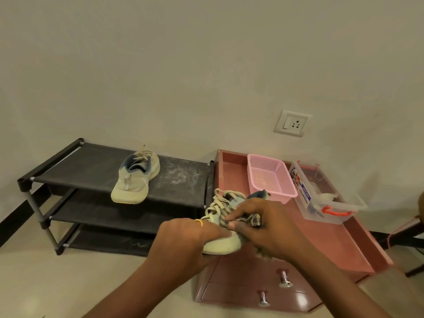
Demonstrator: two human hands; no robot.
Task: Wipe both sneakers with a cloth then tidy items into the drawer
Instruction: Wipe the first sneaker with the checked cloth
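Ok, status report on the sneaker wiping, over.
Left hand grips one sneaker above the cabinet. Right hand holds cloth against it. Other sneaker sits on shoe rack. Drawers shut.

I had one wide-angle head view, facing forward and down, close above the drawer chest (332,244), toward the shoe rack (91,166).

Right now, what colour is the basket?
The basket is pink, clearest in the head view.
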